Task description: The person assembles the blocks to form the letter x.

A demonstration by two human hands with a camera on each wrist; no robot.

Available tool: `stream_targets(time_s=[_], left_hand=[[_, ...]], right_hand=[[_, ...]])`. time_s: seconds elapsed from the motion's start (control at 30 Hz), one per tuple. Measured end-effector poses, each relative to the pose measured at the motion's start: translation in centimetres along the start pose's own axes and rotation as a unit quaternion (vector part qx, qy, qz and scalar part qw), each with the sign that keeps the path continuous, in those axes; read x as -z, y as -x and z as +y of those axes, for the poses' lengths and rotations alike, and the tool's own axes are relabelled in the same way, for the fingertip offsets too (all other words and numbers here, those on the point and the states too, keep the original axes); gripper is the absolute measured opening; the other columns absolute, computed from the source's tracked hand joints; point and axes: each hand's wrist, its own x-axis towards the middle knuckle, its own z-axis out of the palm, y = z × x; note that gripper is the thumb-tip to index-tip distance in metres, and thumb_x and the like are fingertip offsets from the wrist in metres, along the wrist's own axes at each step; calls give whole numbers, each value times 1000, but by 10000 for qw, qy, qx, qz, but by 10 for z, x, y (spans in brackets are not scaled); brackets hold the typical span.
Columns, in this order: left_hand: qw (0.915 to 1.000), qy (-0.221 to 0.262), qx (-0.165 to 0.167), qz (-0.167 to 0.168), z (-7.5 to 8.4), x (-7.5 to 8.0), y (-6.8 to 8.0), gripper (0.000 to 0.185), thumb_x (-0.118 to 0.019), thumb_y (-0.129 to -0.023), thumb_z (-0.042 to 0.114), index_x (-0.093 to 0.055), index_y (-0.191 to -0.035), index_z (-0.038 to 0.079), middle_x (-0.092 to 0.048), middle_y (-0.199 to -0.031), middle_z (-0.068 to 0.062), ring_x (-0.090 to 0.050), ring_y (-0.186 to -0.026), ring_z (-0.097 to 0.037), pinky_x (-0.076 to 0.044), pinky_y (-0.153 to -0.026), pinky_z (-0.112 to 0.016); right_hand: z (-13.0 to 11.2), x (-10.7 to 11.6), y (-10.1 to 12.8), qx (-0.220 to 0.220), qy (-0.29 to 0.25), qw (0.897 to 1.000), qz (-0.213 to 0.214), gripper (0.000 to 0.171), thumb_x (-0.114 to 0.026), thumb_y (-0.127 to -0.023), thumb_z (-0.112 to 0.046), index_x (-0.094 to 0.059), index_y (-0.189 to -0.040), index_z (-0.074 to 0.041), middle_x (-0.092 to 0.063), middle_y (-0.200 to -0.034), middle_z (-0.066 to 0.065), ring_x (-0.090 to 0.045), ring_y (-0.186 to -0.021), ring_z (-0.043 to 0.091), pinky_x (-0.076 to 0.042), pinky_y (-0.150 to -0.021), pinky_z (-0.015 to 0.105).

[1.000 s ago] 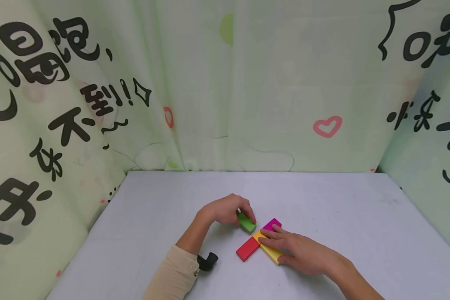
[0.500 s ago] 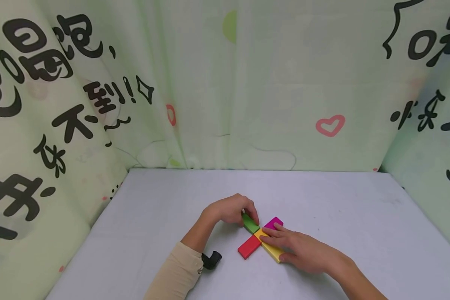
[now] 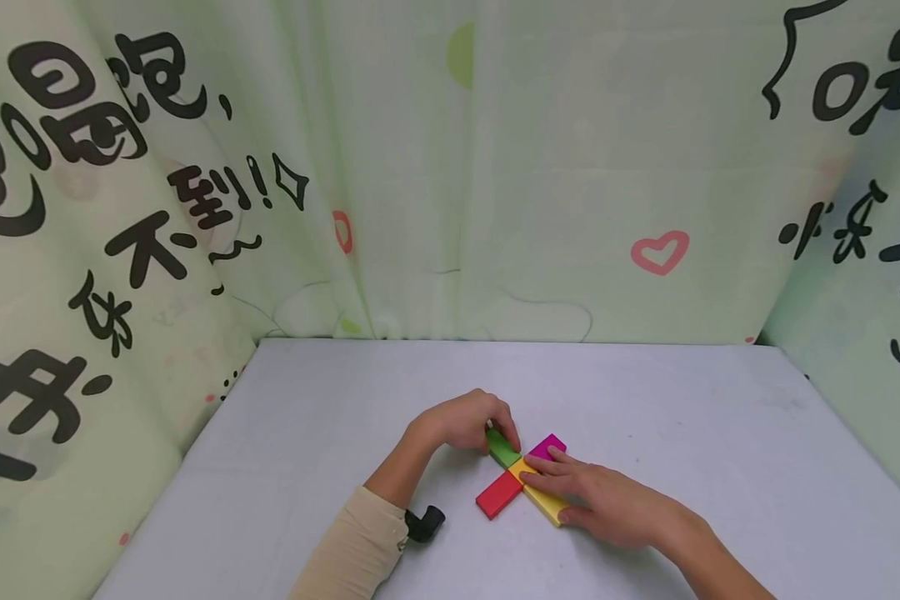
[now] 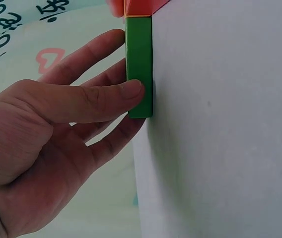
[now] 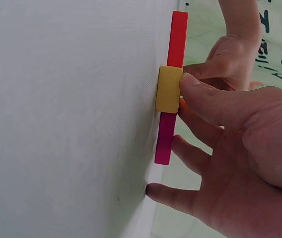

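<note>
Green block (image 3: 502,447) sits flat on the counter (image 3: 682,433) as one arm of a four-colour cross, its inner end butting the yellow block (image 3: 542,498) at the centre. From my feed I read its long axis as running from that centre away toward my left hand (image 3: 461,419), which is the nearer hand by far. That hand pinches the green block: in the left wrist view the thumb (image 4: 106,96) lies across one long side and the other fingers curl behind the opposite side, so the block (image 4: 139,64) is gripped across its width, not its length.

Taking the yellow block as the landmark, the red block (image 3: 497,496) lies on its near-left side and the magenta block (image 3: 546,447) on its far-right side, both touching it; the right wrist view shows those three (image 5: 169,89) edge-on in one line. My right hand (image 3: 607,500) lies flat over the yellow block, fingers fairly straight and spread, pressing down and gripping nothing, with the index tip near the cross's centre.

Beyond the yellow block, a small black object (image 3: 424,523) lies on the counter by my left sleeve (image 3: 352,550), and printed curtains (image 3: 495,167) close off the counter's far edge.
</note>
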Motion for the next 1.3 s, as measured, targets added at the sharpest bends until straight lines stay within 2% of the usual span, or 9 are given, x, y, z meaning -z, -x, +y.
stream_targets(time_s=[0.23, 0.4, 0.77, 1.0, 1.3], left_hand=[[9998, -67, -153, 74, 0, -1, -1, 37, -72, -89, -10, -83, -107, 21, -73, -107, 11, -62, -101, -4, -51, -87, -14], [9998, -136, -162, 66, 1, -2, -1, 35, -75, -89, -7, -83, -108, 21, -73, -108, 10, -61, -101, -4, -51, -87, -14], [9999, -103, -54, 51, 3, -3, 1, 26, -81, -88, 4, -82, -108, 20, -72, -110, 9, -60, -101, -5, -52, -82, -13], [10000, 77, 6, 41, 5, -3, 3, 24, -83, -87, 8, -81, -108, 20, -71, -110, 8, -61, -101, -6, -53, -83, -14], [9997, 213, 143, -8, 4, -4, 5, 26, -88, -85, 20, -80, -109, 23, -69, -110, 9, -59, -102, -5, -51, -84, -16]], right_hand=[[1, -1, 0, -48, 71, 10000, 8, 57, -69, -99, -18, -54, -154, -27, -40, -167, -4, -33, -155, 41, -39, -114, 64], [1, -1, 0, -32, 80, 10000, 21, 57, -68, -100, -17, -54, -154, -27, -40, -167, -3, -32, -155, 41, -38, -114, 66], [1, 1, 0, 36, 153, 9999, 41, 57, -68, -99, -16, -54, -154, -25, -40, -167, -2, -34, -155, 39, -40, -115, 62], [0, 2, 0, 61, 159, 9998, 76, 57, -70, -98, -15, -55, -153, -24, -42, -166, -2, -35, -154, 40, -40, -114, 62], [0, 2, -1, 108, 241, 9996, 104, 58, -71, -97, -13, -55, -153, -23, -43, -165, -2, -37, -153, 40, -41, -113, 62]])
